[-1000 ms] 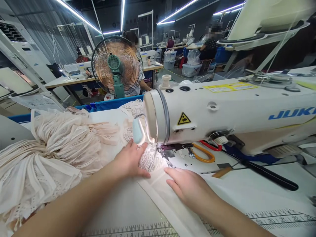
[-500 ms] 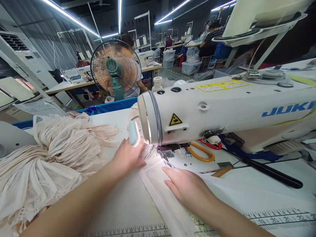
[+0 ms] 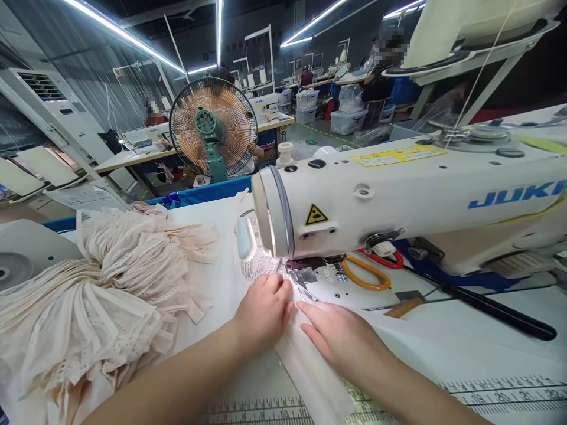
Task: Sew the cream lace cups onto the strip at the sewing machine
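Note:
A pale fabric strip (image 3: 312,369) runs from the table's front edge up to the needle area of a white JUKI sewing machine (image 3: 328,200). My left hand (image 3: 264,307) lies on the strip just before the presser foot, its fingers curled together on the fabric. Along the strip's right edge rests my right hand (image 3: 339,336), index finger and thumb on the cloth, other fingers folded out of sight. A narrow shiny metal piece (image 3: 305,293) sits by the right fingertips; its kind is unclear. White lace (image 3: 259,267) lies beyond my left hand. The needle is hidden.
A heap of pale lace-edged pieces (image 3: 110,289) covers the left of the table. Orange-handled scissors (image 3: 367,274) and a black-handled tool (image 3: 500,310) lie under the machine arm. Ruler markings (image 3: 505,389) run along the front. A fan (image 3: 212,127) stands behind.
My left hand has come back toward me and right, from the lace beside the machine head onto the strip, its fingers now curled. My right hand stays nearly where it was.

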Demonstrator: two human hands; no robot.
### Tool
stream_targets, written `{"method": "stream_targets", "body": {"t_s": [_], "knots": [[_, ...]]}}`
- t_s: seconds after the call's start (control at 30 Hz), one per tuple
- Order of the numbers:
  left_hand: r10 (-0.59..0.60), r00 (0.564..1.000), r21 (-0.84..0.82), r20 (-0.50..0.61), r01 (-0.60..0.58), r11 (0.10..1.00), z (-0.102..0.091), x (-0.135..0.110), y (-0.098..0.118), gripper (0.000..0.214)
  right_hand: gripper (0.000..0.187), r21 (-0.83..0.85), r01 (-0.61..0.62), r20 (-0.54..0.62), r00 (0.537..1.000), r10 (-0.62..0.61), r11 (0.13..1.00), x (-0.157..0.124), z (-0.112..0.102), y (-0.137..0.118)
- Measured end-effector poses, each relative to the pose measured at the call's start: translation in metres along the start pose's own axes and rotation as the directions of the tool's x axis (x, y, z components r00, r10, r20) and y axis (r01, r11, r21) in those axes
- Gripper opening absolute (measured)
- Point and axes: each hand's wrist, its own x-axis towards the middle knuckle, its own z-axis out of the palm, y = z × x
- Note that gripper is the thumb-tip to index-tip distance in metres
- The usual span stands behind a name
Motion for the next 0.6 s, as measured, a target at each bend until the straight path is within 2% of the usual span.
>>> {"method": "stream_targets", "body": {"t_s": [0.1,0.2,0.33,0.5,0.6], "knots": [[-0.011,1.000,0.042,-0.011,0.011,0.999,0.001,0.002,0.000,0.027,0.026,0.004,0.004,-0.005,1.000,-0.004,1.000,0.001,-0.001,-0.001],[-0.001,0.999,0.161,-0.042,0.008,0.987,0.008,0.003,-0.001,0.038,0.026,0.024,0.014,-0.030,0.999,-0.013,1.000,0.000,0.000,0.000],[0.035,0.999,0.282,0.005,-0.035,0.959,0.014,0.002,0.001,0.042,0.024,0.036,0.020,-0.054,0.998,-0.018,0.999,-0.002,0.003,0.001],[0.037,0.999,0.338,-0.006,-0.033,0.940,0.009,-0.006,0.011,0.054,0.023,-0.013,0.055,-0.080,0.995,-0.056,0.998,-0.005,0.003,0.002],[0.061,0.998,0.363,-0.016,-0.051,0.930,0.005,-0.012,0.018,0.061,0.024,-0.046,0.099,-0.054,0.993,-0.101,0.994,-0.013,0.000,0.006]]}}
